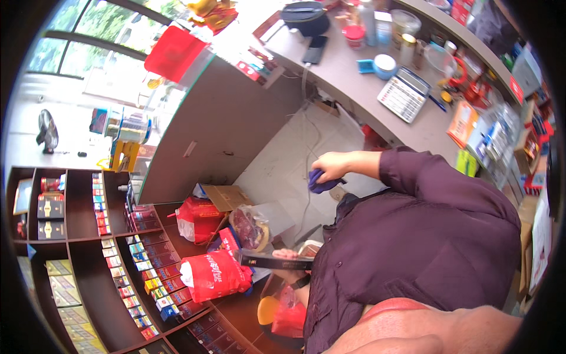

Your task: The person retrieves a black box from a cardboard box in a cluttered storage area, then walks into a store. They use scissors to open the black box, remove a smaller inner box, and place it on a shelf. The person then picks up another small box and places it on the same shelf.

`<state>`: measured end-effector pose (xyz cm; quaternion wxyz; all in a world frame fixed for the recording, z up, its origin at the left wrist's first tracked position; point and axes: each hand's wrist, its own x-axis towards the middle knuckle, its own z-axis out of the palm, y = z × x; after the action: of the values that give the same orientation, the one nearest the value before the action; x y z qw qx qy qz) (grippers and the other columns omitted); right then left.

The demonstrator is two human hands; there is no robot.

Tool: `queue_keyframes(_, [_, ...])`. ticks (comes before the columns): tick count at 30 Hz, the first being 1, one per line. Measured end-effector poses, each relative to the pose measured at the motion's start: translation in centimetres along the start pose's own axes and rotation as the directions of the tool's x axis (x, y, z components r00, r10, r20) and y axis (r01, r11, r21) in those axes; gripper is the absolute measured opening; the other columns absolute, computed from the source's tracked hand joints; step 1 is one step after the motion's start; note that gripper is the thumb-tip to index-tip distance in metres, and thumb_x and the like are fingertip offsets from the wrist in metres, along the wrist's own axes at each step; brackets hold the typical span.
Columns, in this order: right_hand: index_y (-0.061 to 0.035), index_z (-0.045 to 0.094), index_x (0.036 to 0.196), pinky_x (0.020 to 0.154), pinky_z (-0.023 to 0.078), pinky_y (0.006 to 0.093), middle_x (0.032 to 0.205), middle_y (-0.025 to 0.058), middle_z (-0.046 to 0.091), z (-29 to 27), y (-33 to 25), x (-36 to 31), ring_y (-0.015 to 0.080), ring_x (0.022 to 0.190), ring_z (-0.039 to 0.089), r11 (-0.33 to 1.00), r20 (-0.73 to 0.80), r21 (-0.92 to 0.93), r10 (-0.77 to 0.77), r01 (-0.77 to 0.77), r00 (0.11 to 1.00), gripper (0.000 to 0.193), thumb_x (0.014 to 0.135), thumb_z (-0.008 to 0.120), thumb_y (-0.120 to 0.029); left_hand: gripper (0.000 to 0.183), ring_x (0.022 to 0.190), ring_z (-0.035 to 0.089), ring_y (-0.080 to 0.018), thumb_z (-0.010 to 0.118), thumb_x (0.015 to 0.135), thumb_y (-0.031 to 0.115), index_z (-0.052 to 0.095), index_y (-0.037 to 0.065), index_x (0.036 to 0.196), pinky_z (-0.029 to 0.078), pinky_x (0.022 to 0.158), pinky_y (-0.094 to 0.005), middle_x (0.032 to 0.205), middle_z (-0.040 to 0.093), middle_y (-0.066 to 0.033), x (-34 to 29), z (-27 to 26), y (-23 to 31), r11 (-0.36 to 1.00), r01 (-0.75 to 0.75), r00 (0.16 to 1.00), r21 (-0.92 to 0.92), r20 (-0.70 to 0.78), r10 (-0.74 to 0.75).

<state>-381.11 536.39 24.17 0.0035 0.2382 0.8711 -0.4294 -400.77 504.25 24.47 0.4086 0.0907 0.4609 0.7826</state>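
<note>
Just right of the red carrier bag, taken as the landmark, a slim black box is held edge-on by the left hand, whose fingers are bent over its upper edge; the rest of that hand is partly hidden behind the box. Whether the bag is touched by the box's near end cannot be told. Above and to the right of the bag, a crumpled purple cloth is gripped in the closed right hand, well apart from the box. Directly above the bag, a clear bag with reddish contents, another red bag and an opened cardboard box are crowded together. To its left, dark shelving is lined with small coloured packs. Farther off, above and right of the bag, a grey counter is seen, on which a calculator, a dark phone and a black pouch are laid. Beyond, at the bag's upper left, a black fan is placed near tall windows.
</note>
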Motion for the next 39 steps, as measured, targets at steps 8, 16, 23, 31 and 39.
queue_keyframes(8, [-0.0025,0.06,0.115,0.08,0.05,0.0315,0.098,0.0086,0.067,-9.1,3.5,8.6,0.0182,0.089,0.064,0.832,-0.067,0.482,0.349,-0.275,0.935,0.04,0.086,0.068,-0.029,0.03,0.049,0.047,-0.0198,0.047,0.092,0.03,0.049,0.007,0.072,0.043,0.049,-0.0332,0.058,0.048,-0.0078,19.4,-0.2,2.3,0.999,0.032,0.997,0.001,0.073,-0.032])
queue_keyframes(16, [-0.0038,0.061,0.11,0.071,0.052,0.0308,0.092,0.0049,0.066,-16.0,8.0,17.6,0.0143,0.079,0.063,0.172,-0.109,0.984,0.431,0.038,0.896,0.03,0.087,0.068,-0.021,0.051,0.047,0.048,-0.0199,0.042,0.093,0.054,0.049,0.01,0.067,0.042,0.044,-0.0331,0.056,0.05,-0.0067,30.3,1.4,3.1,0.991,0.117,0.992,-0.06,-0.041,-0.12])
queue_keyframes(23, [-0.003,0.057,0.109,0.068,0.054,0.0369,0.094,0.0105,0.064,-24.9,9.3,28.5,0.0212,0.078,0.065,0.405,-0.209,0.913,0.384,0.039,0.899,0.033,0.086,0.069,-0.023,0.061,0.047,0.05,-0.0202,0.037,0.091,0.064,0.05,0.011,0.064,0.043,0.045,-0.0339,0.056,0.051,-0.007,31.9,3.5,5.1,0.999,0.04,0.954,-0.012,-0.296,-0.042])
queue_keyframes(31, [-0.0016,0.056,0.125,0.086,0.048,0.0373,0.11,0.0158,0.061,-40.6,10.9,46.1,0.0253,0.1,0.06,0.952,-0.793,-0.004,-0.189,0.305,0.58,0.05,0.084,0.068,-0.028,0.059,0.042,0.048,-0.0203,0.035,0.094,0.061,0.049,0.012,0.064,0.043,0.041,-0.0317,0.052,0.047,-0.0048,30.6,10.5,5.5,0.989,-0.037,0.764,0.143,-0.634,0.12])
queue_keyframes(39, [-0.0055,0.061,0.117,0.085,0.048,0.0459,0.105,0.0235,0.06,-39.4,10.7,58.1,0.0399,0.101,0.059,0.902,-0.586,-0.4,-0.117,-0.161,0.801,0.041,0.085,0.065,-0.03,0.053,0.039,0.047,-0.0185,0.036,0.094,0.063,0.047,0.018,0.068,0.04,0.037,-0.0314,0.05,0.046,-0.0019,32.8,9.3,6.4,0.957,-0.287,0.506,-0.033,-0.854,0.122])
